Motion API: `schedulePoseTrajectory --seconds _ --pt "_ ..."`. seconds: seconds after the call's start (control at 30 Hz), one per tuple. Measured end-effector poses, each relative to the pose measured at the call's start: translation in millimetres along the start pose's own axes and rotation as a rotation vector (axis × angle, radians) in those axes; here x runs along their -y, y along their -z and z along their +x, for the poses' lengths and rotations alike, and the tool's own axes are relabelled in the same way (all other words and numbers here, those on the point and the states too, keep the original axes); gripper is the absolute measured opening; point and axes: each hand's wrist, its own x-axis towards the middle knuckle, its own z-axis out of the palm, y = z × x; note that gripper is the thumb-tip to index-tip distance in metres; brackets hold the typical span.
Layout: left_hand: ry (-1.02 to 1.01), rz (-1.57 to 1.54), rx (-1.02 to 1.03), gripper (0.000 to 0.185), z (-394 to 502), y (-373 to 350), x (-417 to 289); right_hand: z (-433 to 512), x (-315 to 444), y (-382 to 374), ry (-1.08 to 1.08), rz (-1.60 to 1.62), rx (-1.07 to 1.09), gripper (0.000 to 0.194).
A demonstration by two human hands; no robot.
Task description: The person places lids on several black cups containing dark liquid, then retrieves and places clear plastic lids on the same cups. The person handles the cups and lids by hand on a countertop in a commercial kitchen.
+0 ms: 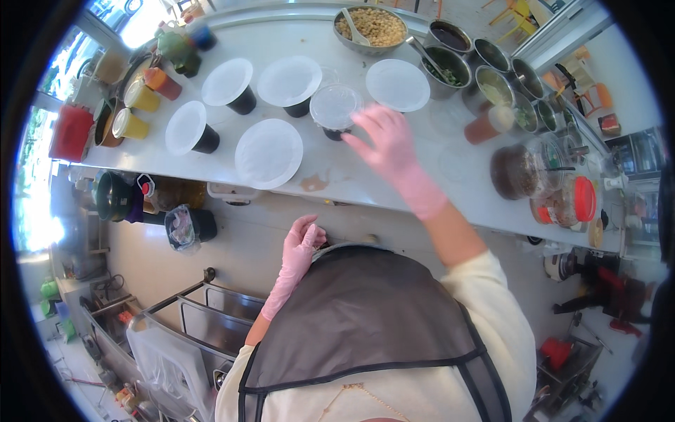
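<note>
My right hand [385, 134], in a pink glove, is spread just right of a clear plastic lid [336, 105] on a dark cup; whether the fingertips touch it is unclear. My left hand [304, 237], gloved too, is held near my apron below the counter's edge, fingers loosely bent, with no held object visible. White round lids or shallow bowls sit on black cups at the left, one at the upper left [227, 82], one beside it [289, 80] and one lower [185, 127]. Two more white rounds lie nearer the edge [269, 153] and at the back [398, 85].
A metal bowl of chickpeas [377, 29] with a spoon stands at the back. Steel pots [445, 74], a sauce bottle [488, 125] and lidded jars [563, 203] crowd the right. Yellow tubs [131, 124] and a red box [70, 133] stand left.
</note>
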Motion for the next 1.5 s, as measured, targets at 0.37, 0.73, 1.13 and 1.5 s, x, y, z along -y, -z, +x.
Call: schedulePoseTrajectory --seconds 0.37,0.73,1.13,1.5 --pt "0.05 0.241 0.174 0.034 20 -18 3 -163 -13 33 -0.261 -0.227 0.168 0.015" --pt "0.037 -0.001 0.439 0.022 30 -69 -46 -140 29 104 -1.215 1.489 -0.022 0.02" --pt "0.245 -0.106 0.589 0.019 18 -81 -69 -93 54 113 -0.156 0.123 0.522 0.122" --pt "0.344 0.004 0.667 0.02 25 -97 -68 -92 68 130 -0.358 0.107 0.603 0.104"
